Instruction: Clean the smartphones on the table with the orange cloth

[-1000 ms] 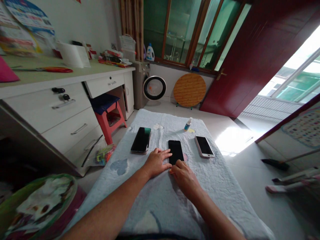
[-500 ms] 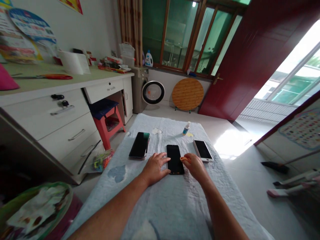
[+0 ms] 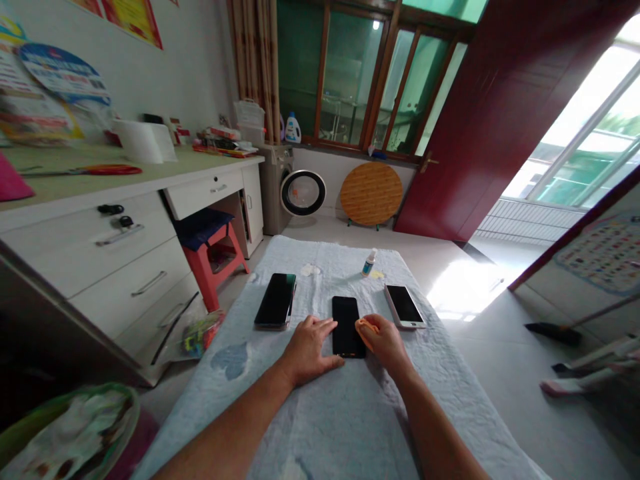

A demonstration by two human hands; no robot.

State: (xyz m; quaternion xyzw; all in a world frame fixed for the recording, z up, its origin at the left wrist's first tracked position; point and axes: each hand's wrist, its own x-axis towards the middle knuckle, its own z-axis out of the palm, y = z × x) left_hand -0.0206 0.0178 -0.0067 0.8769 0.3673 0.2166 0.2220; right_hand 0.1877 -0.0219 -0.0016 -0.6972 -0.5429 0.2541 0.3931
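Observation:
A black smartphone (image 3: 346, 327) lies face up on the light blue cloth (image 3: 320, 413) between my hands. My left hand (image 3: 310, 350) rests along its left edge, thumb and fingers spread apart, touching its side. In my right hand (image 3: 386, 341) a small orange cloth (image 3: 366, 325) is pinched, pressed against the phone's right edge. To the left lies a second, dark phone (image 3: 276, 300), which seems to sit on something of similar size. A white-framed phone (image 3: 405, 306) lies beyond my right hand. Farther back stands a small spray bottle (image 3: 369, 263) with a blue label.
At the left are a white drawer desk (image 3: 125, 260), a red stool (image 3: 214, 257) and a waste bin (image 3: 100, 427) with crumpled paper. A washing machine (image 3: 274, 187) with its door open and a round wooden tabletop (image 3: 371, 193) stand at the back. A broom (image 3: 553, 332) lies right.
My right hand has shifted slightly along the phone's right edge, and more of the orange cloth shows. My left hand stays by the phone. The whole view has tilted up a little.

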